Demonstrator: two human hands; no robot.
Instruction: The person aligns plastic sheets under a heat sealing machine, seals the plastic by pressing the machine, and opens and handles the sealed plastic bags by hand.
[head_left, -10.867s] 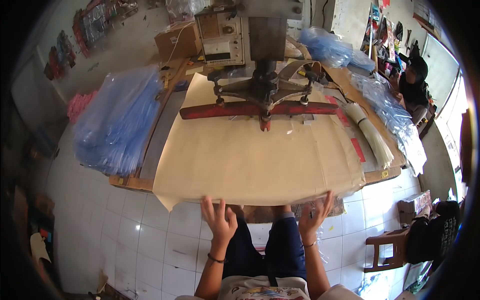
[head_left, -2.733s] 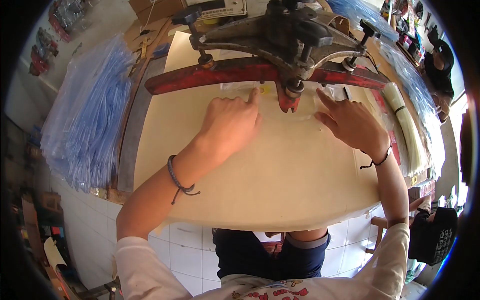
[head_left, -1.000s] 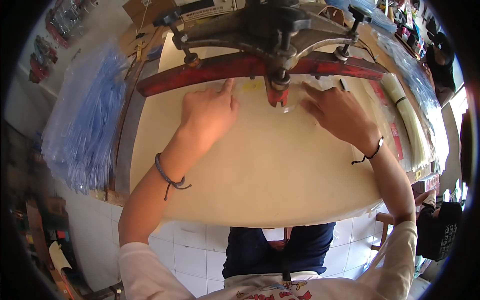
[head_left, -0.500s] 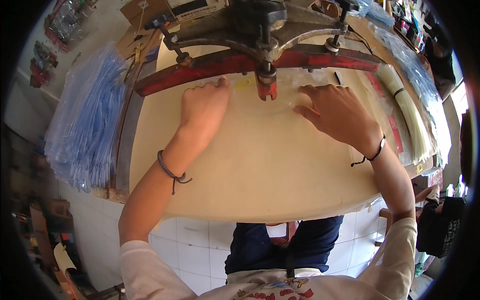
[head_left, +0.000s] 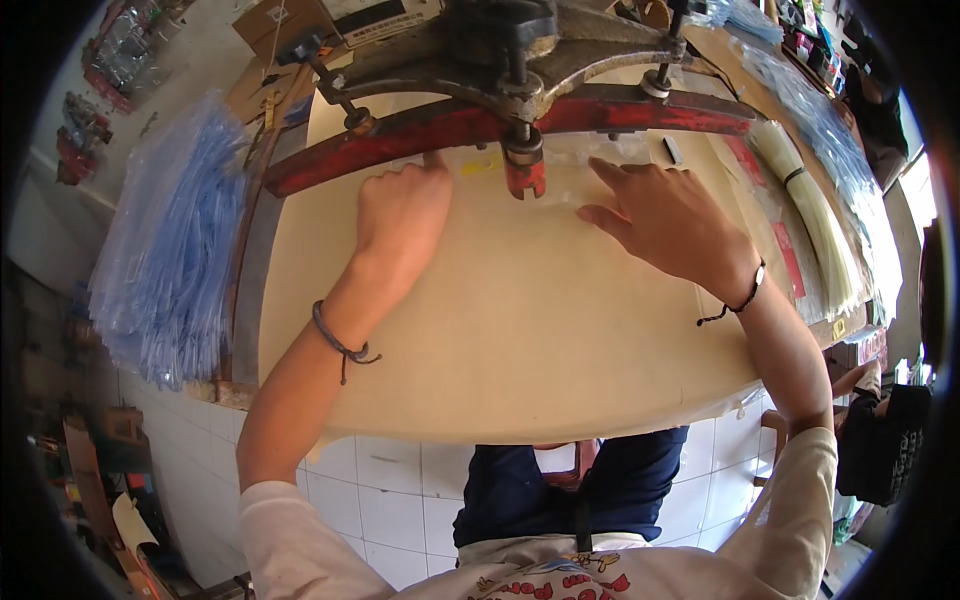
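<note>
Under the red bar [head_left: 400, 140] of a press lies a clear plastic sheet [head_left: 565, 172], hard to see, with a small yellow mark near its left side. My left hand [head_left: 405, 205] rests at the left end of this plastic, its fingers curled and one finger reaching to the bar; what it may hold is hidden. At the right end, my right hand [head_left: 675, 210] lies on the surface with the fingers stretched and the thumb apart. Between the hands a notched red metal piece [head_left: 526, 180] points down from the press.
A tan sheet [head_left: 520, 350] covers the worktable. Blue-tinted plastic sleeves [head_left: 175, 250] are piled at left. A bundle of pale strips [head_left: 815, 220] and more plastic lie at right. The heavy press frame [head_left: 430, 72] spans the far side. Another person's arm [head_left: 858, 380] shows at far right.
The view has shifted slightly, so the press and both hands appear a little further left. Both hands stay at the plastic by the bar, with little change of pose.
</note>
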